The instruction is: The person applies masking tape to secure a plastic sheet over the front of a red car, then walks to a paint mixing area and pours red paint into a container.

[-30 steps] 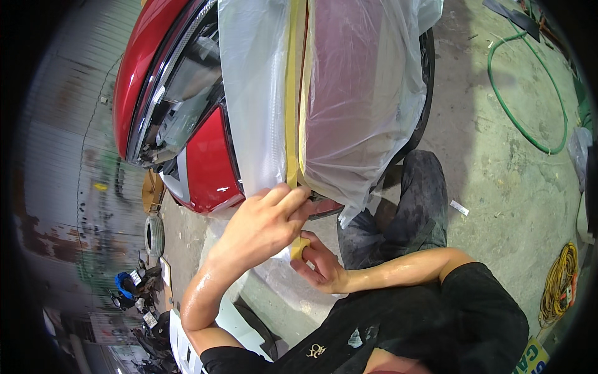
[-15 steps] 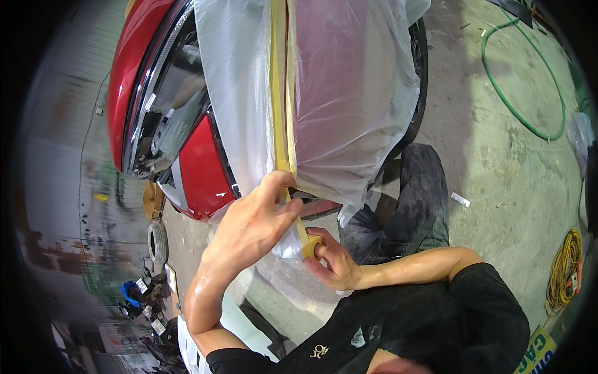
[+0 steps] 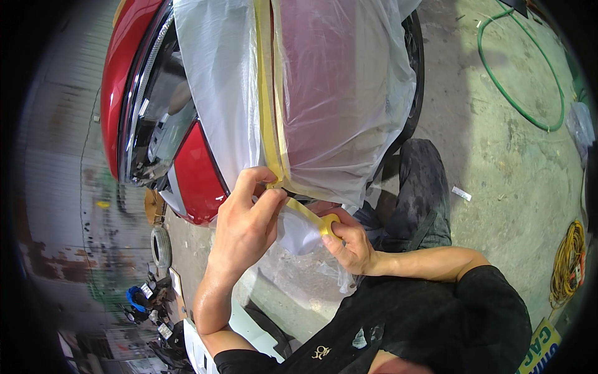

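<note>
A roll of yellow masking tape is in my right hand, its fingers closed round it. From the roll a pulled-off tape strip runs up and left to my left hand. My left fingers are pinched together on the tape at the lower end of a taped seam. That seam runs along the red car between two sheets of thin plastic film, a whitish left sheet and a right sheet with red body showing through. Loose film hangs below my hands.
Uncovered red bodywork and a window lie left of the film. A green hose and a coiled yellow cord are on the concrete floor at right. A tire and motorbikes stand at left.
My right hand has moved right with the tape roll, and the strip now slants more sideways. My left hand has shifted slightly left at the seam's end. The view has shifted a little.
</note>
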Demonstrator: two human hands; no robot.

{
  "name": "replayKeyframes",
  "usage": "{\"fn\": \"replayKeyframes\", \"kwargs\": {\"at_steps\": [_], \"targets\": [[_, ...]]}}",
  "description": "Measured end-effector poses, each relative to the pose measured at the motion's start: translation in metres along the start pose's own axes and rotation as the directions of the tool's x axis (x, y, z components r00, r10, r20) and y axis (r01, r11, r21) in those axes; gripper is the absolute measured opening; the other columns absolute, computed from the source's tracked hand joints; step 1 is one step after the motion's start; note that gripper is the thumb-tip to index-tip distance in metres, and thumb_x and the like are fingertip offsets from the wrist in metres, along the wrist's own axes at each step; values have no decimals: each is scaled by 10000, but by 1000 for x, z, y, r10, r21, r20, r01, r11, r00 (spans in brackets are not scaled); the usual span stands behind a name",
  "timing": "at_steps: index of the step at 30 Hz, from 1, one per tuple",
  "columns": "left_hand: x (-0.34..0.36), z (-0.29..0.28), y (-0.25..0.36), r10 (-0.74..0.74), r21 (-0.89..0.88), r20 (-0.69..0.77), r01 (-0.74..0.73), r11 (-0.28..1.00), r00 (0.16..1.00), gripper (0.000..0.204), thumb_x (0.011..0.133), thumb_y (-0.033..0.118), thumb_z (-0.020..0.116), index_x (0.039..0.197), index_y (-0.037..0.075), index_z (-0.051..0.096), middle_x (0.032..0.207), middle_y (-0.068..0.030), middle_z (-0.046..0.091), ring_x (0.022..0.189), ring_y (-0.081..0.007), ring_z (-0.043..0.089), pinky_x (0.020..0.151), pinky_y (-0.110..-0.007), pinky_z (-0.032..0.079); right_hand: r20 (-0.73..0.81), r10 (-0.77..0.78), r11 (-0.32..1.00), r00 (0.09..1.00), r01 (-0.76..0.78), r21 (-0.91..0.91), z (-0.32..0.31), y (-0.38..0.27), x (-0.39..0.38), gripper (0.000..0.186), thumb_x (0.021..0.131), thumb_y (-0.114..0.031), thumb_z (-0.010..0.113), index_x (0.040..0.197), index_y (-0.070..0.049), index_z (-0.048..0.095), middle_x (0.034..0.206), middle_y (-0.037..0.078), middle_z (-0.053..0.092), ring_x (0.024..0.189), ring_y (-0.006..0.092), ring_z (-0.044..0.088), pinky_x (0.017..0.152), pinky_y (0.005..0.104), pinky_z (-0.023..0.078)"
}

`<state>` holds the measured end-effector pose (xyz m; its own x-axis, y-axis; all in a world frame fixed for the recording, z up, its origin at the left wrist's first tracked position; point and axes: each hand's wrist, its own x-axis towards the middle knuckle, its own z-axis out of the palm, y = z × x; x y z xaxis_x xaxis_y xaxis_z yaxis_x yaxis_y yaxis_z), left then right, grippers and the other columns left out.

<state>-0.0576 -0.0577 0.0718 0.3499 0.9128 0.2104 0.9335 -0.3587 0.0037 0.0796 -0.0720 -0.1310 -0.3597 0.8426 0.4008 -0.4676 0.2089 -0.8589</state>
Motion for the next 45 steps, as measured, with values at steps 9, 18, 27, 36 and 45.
{"fn": "replayKeyframes", "kwargs": {"at_steps": [9, 18, 27, 36, 45], "targets": [[2, 3, 7, -73, 58, -92, 78, 995, 993, 211, 751, -108, 718, 906, 15, 647, 1001, -104, 589, 762, -227, 676, 624, -323, 524, -52, 91, 994, 995, -94, -55, -8, -4, 23, 302, 852, -221, 690, 838, 75, 627, 964, 178, 584, 792, 270, 584, 700, 370, 469], [1, 7, 3, -54, 87, -169, 70, 994, 984, 266, 759, -53, 765, 955, 37, 609, 951, -78, 606, 715, -174, 608, 569, -288, 486, -61, 145, 987, 988, -148, -64, -5, -4, 25, 251, 835, -188, 717, 834, 49, 633, 865, 141, 559, 722, 248, 551, 654, 350, 442], [-1, 7, 1, -55, 133, -231, 88, 987, 971, 351, 735, -17, 806, 1028, 31, 619, 924, -74, 585, 717, -174, 590, 592, -288, 482, -103, 119, 992, 988, -122, -26, -1, 4, 26, 253, 832, -187, 717, 825, 52, 635, 832, 152, 569, 704, 243, 549, 649, 347, 437], [-3, -3, 0, 5, 160, -140, 18, 987, 990, 330, 708, -11, 812, 986, 29, 638, 899, -101, 594, 772, -251, 608, 653, -345, 493, -93, 135, 991, 987, -136, -8, 1, 4, 29, 246, 842, -182, 713, 847, 55, 646, 918, 184, 603, 748, 275, 577, 688, 353, 452], [-6, 0, -1, 79, 293, -104, -46, 955, 991, 259, 716, -41, 772, 926, 72, 670, 854, -46, 596, 718, -221, 593, 578, -322, 454, -100, 127, 992, 987, -129, -8, 1, 6, 30, 264, 848, -189, 709, 857, 66, 641, 954, 205, 614, 775, 297, 588, 714, 358, 462]]}}
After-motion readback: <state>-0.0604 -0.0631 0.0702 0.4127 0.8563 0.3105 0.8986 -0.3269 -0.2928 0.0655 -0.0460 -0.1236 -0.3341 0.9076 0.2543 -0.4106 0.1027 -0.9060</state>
